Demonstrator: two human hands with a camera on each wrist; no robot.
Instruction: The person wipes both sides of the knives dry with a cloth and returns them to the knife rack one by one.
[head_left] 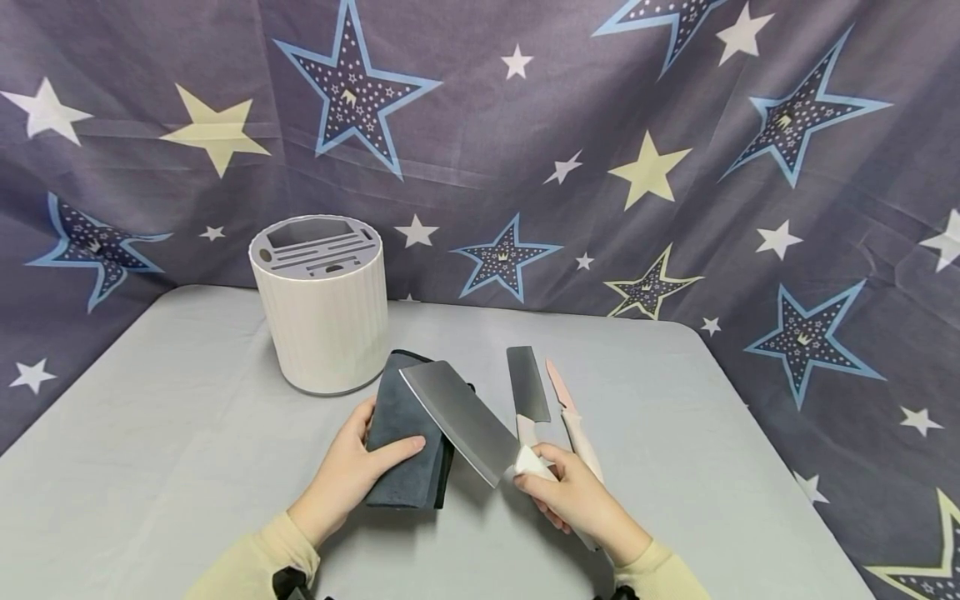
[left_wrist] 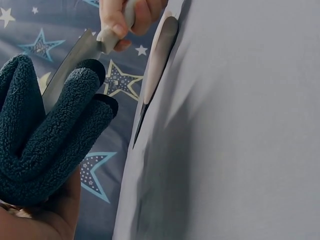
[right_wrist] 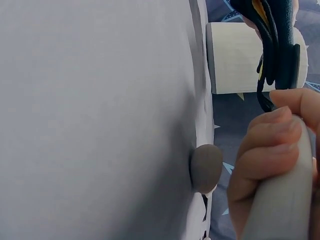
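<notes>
My left hand [head_left: 348, 467] grips a folded dark blue-grey towel [head_left: 401, 417], its thumb lying across the near face. In the left wrist view the towel [left_wrist: 65, 125] shows a terry pile and dark-edged folds. My right hand [head_left: 573, 496] holds a cleaver [head_left: 465, 421] by its white handle, fingers curled round it in the right wrist view, where the handle [right_wrist: 282, 200] fills the lower right. The wide grey blade slants up to the left, overlapping the towel; the left wrist view shows the blade [left_wrist: 72, 62] partly hidden by the folds. Whether it touches the cloth I cannot tell.
Behind the towel, at the left, stands a round cream knife block [head_left: 322, 325] with a slotted grey top. Another cleaver [head_left: 529, 387] and a small knife [head_left: 561, 387] with a pinkish blade lie beyond my right hand on the pale grey table [head_left: 150, 467]. Star-patterned cloth hangs behind.
</notes>
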